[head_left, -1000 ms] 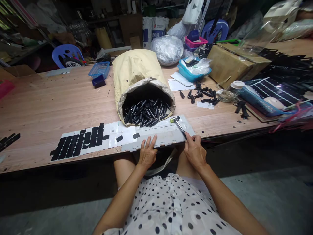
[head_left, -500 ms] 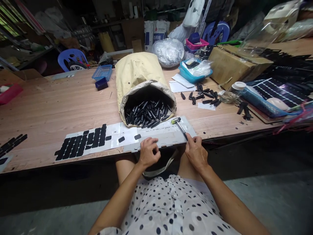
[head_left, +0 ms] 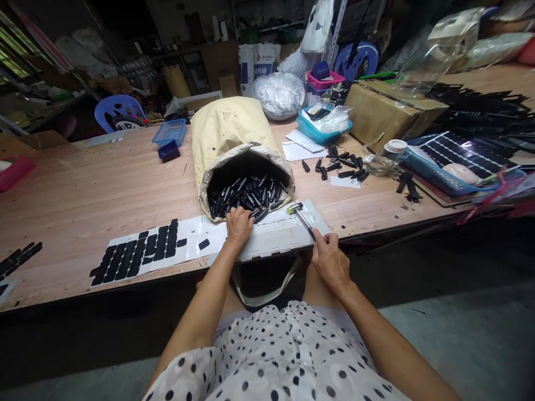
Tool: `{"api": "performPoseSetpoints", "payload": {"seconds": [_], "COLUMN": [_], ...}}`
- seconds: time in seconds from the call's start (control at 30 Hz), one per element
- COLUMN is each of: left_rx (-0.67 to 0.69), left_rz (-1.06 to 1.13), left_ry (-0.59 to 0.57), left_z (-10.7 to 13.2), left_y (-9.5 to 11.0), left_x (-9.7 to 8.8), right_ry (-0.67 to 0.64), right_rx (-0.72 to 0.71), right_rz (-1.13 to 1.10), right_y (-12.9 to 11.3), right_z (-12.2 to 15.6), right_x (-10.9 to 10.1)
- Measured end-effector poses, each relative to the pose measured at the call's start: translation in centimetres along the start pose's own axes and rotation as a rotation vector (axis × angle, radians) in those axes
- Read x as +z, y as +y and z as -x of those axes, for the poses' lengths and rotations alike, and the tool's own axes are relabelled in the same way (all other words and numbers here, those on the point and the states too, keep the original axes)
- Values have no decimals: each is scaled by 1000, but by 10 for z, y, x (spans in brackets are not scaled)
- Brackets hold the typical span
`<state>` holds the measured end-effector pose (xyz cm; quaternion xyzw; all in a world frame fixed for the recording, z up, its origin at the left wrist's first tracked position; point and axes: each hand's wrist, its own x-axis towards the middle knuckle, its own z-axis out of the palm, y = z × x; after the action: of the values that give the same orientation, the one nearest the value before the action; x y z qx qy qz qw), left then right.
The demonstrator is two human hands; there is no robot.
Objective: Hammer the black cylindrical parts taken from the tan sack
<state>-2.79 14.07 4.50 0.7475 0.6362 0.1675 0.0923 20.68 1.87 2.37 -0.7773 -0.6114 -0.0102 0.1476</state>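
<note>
A cream sack (head_left: 234,122) lies on its side, its mouth facing me and full of slim black tapered parts (head_left: 246,192). My left hand (head_left: 239,225) is at the lower lip of the mouth, back of the hand up, fingers curled against the nearest parts. What its fingertips hold, if anything, is hidden. In my right hand (head_left: 331,259) is the handle of a small hammer (head_left: 304,220) with a yellowish-green head. That head rests over a grey board (head_left: 288,236) at the table's front edge.
Flat black pieces (head_left: 137,250) lie on white sheets to the left, with one loose black piece (head_left: 204,244) nearby. More tapered parts (head_left: 345,164) are scattered right of the sack. A cardboard box (head_left: 384,117), a teal basket (head_left: 321,128) and a blue tray (head_left: 443,175) stand further right.
My left hand has moved forward from the board's front edge to the sack's mouth. My right hand keeps hold of the hammer. The view has shifted slightly.
</note>
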Motion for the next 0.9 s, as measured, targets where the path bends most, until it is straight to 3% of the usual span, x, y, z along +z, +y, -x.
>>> {"api": "performPoseSetpoints", "payload": {"seconds": [0.13,0.3,0.43,0.57,0.77,0.9], "left_rx": [-47,-128,-2,-20,-53,-64], "left_rz": [6,74,163,245,296,297], "left_ry": [10,111,-5,-82,-58,-43], "left_z": [13,31,38,38,36,36], "left_y": [-5,-1,18,26,23,24], "left_x": [-7,-14,0,14,19,22], "right_ry": [-4,0,-4,-19,-1,27], "right_rx": [-1,-7,8,21,60,65], "right_rz": [5,-8,-44,-113,-385,-603], "right_y": [-1,0,0,2,21,25], "right_z": [0,0,1,0,-7,4], "right_x": [0,1,0,1,6,0]}}
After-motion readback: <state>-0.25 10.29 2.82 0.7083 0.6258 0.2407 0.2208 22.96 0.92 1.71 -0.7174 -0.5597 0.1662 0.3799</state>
